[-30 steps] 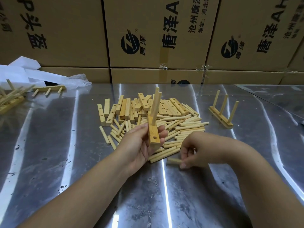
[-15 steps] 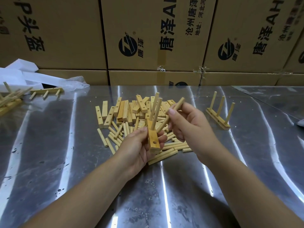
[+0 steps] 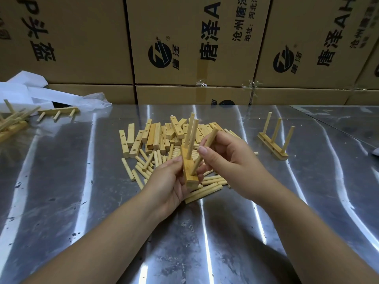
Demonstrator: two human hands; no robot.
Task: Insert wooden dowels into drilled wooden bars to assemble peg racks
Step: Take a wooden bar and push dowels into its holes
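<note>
Gripped in left hand above desk: drilled bar, long axis pointing away, two dowels seated. Pinched in right hand: third dowel, tip at nearest hole, leaning rightward; probably needs straightening before pushing in.

Both forearms are bare & run from the near edge toward the middle: L forearm from near left, R forearm from near right. L hand is turned palm up, fingers curled round a drilled bar, thumb on its left face. R hand sits just right of it, slightly farther, thumb & forefinger pinching a dowel, other fingers bent behind.
</note>
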